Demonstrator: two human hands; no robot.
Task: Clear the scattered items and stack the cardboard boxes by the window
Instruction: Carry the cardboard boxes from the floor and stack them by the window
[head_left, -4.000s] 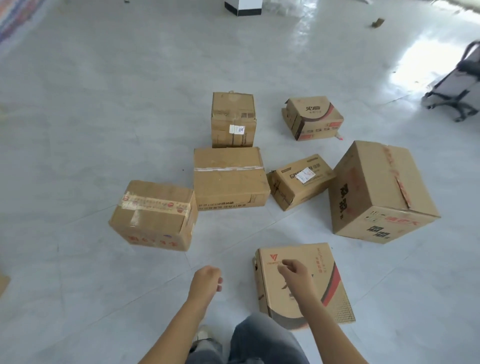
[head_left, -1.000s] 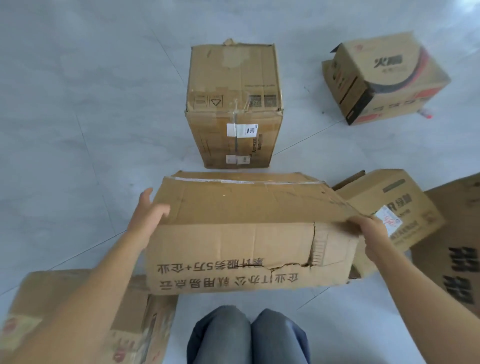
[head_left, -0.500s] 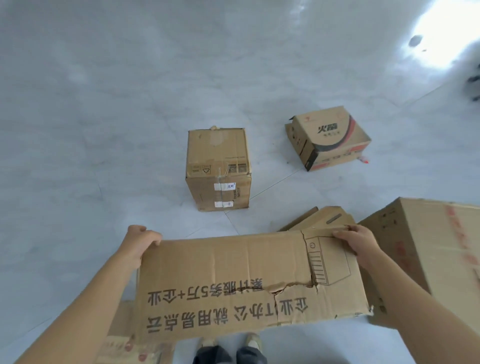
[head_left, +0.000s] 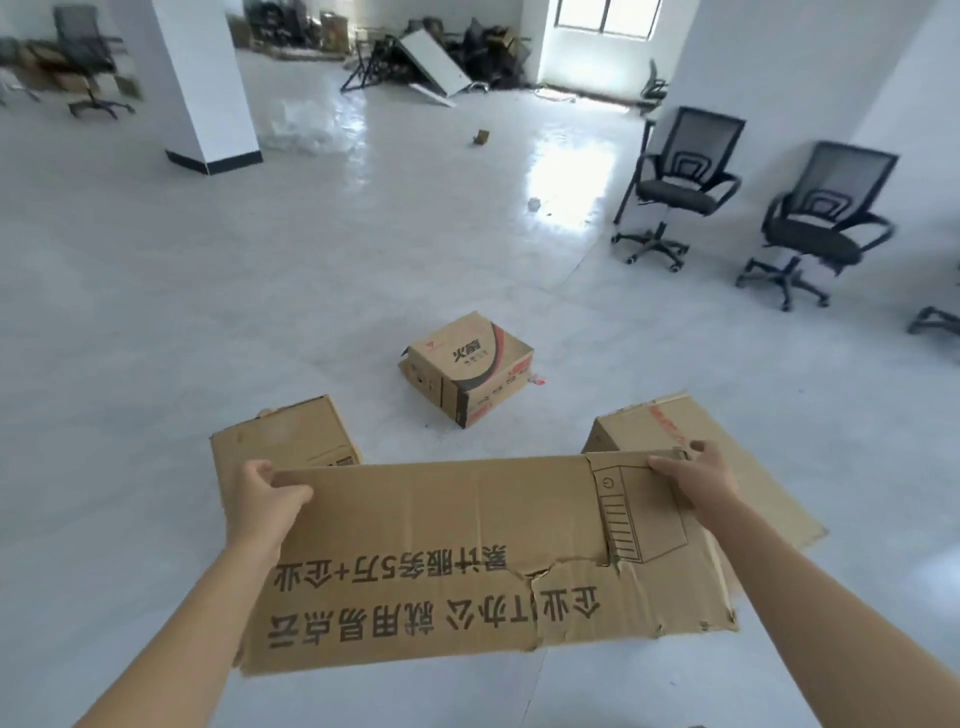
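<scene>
I hold a wide cardboard box (head_left: 441, 561) with black printed characters and a torn front face up in front of me. My left hand (head_left: 265, 501) grips its upper left corner and my right hand (head_left: 693, 475) grips its upper right corner. Behind it on the floor stand a plain brown box (head_left: 283, 436) at the left, a printed box with red and black markings (head_left: 467, 366) in the middle, and a large box (head_left: 675, 428) at the right, partly hidden. A bright window (head_left: 605, 18) shows at the far end.
Two black office chairs (head_left: 675, 182) (head_left: 821, 218) stand at the right, with the base of a third at the edge. A white pillar (head_left: 202, 83) rises at the left. Piled furniture and debris (head_left: 431, 57) lie near the window. Small scraps (head_left: 480, 136) dot the glossy floor.
The box has been lifted higher off the floor and my view has risen from the floor to the room. Both hands keep their grip on the top corners.
</scene>
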